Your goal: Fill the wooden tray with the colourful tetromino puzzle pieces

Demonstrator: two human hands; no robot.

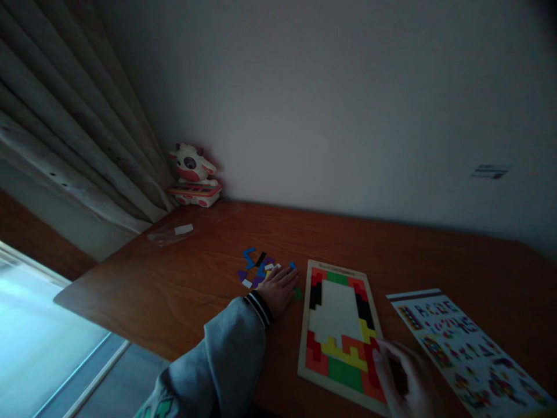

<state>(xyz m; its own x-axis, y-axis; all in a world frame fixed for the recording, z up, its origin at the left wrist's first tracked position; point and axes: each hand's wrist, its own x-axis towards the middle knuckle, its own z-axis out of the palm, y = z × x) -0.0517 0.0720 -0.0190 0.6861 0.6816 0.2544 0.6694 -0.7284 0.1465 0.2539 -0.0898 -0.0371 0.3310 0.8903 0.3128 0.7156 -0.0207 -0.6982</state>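
My left hand (279, 288) lies palm down with fingers stretched out over a loose heap of small coloured puzzle pieces (250, 261) in blue, purple, black, white and yellow. A green piece (297, 294) shows beside it. To the right lies a wooden puzzle board (333, 310), filled with red, black, green, orange and yellow pieces around its edges, with bare wood in the middle. At the board's right edge, the thumb and fingertips of my right hand (407, 374) come together on a red puzzle piece (373, 363). They partly hide it.
A printed pattern sheet (467, 348) lies right of the board. A cow toy with a keyboard (194, 177) stands in the back left corner, near a clear plastic bag (167, 234). Curtains (82, 116) hang left, and a wall closes off the table's (209, 249) far side.
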